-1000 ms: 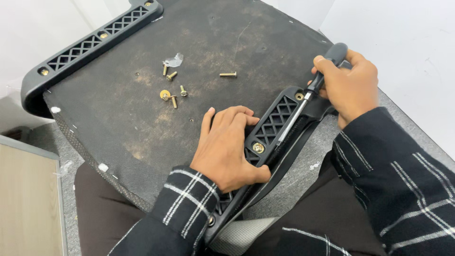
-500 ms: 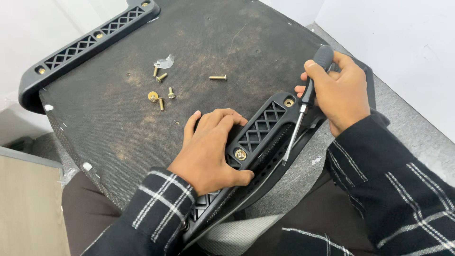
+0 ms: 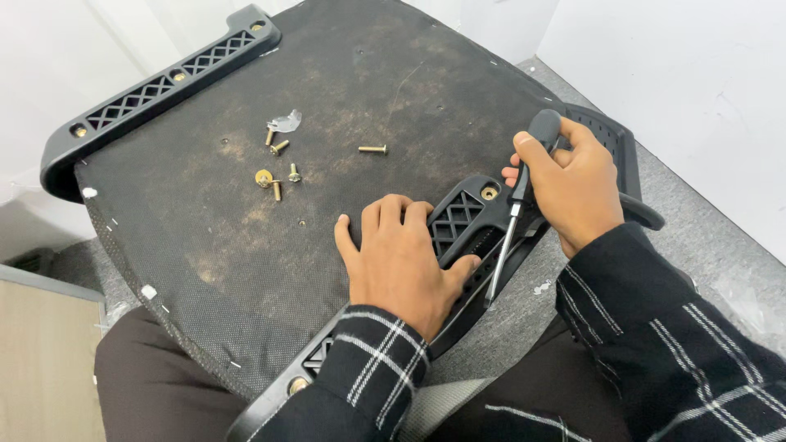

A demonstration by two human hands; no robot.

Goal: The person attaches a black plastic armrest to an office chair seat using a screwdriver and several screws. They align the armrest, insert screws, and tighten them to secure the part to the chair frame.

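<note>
Two hands on upturned seat base | left hand presses near armrest bracket flat | right hand clenches screwdriver | one bolt seated | several screws loose, unfitted

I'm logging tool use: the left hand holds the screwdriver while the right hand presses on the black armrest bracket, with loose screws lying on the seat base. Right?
Not quite: the head view shows the hands swapped. The right hand holds the screwdriver, and the left hand presses on the black armrest bracket. Loose screws do lie on the seat base.

Black lattice-patterned armrest bracket; brass-coloured screws; screwdriver with black handle, silver shaft; black sleeves with white plaid lines; dark, brown-stained seat underside.
</note>
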